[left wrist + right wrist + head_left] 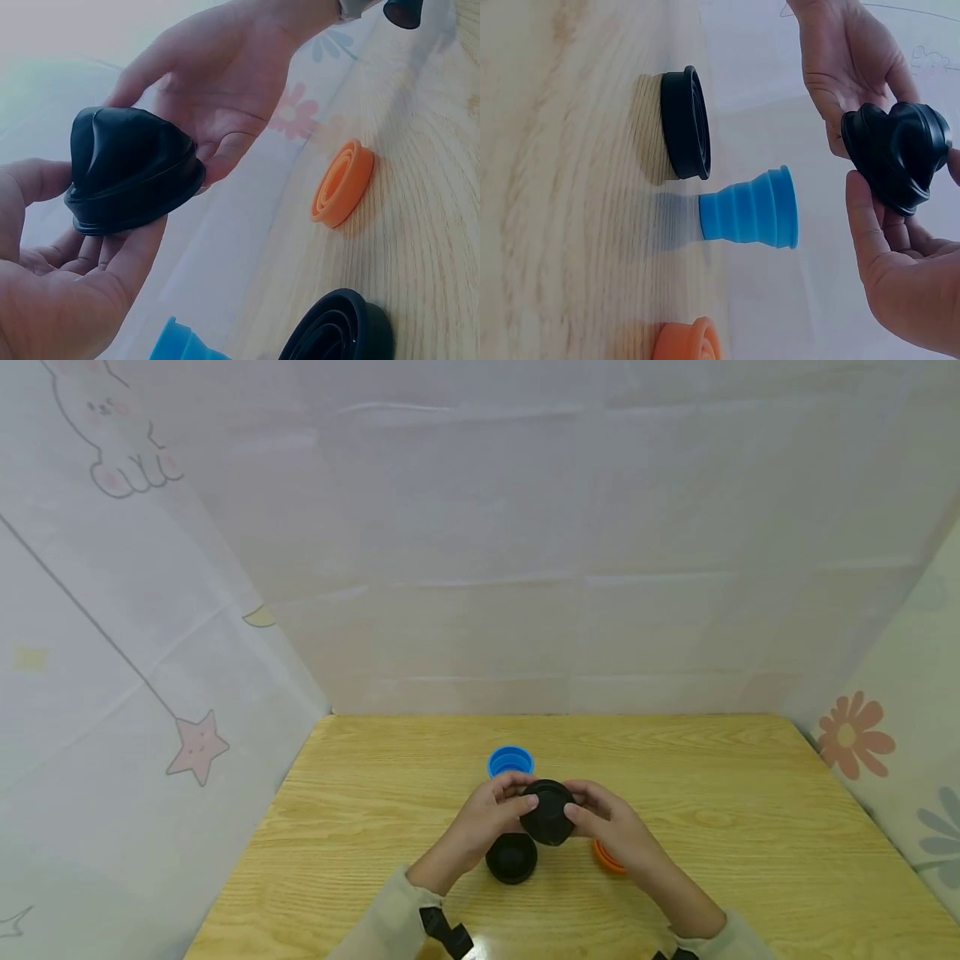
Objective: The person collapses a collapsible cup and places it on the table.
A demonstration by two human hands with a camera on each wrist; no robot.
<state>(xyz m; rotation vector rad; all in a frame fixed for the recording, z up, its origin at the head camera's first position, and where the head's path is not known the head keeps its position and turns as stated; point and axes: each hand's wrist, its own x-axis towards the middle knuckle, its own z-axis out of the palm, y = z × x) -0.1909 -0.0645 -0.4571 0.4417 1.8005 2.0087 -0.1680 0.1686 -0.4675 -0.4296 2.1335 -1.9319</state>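
Note:
Both hands hold a black collapsible cup (548, 812) above the table, its soft wall dented and folded unevenly in the wrist views. My left hand (483, 818) grips it from the left, thumb on the near face and fingers at the rim. From the right, my right hand (611, 827) pinches it the same way. Below the left hand a second black cup (512, 858) lies folded flat, its nested rings showing in the left wrist view. An orange cup (343, 184), also flattened, sits under the right hand. Beyond the hands a blue cup (748, 208) stands fully extended.
The cups stand on a wood-grain table (360, 827). Behind it and at both sides hang pale printed sheets (465, 635). Black straps (446, 931) cross the sleeves at the wrists.

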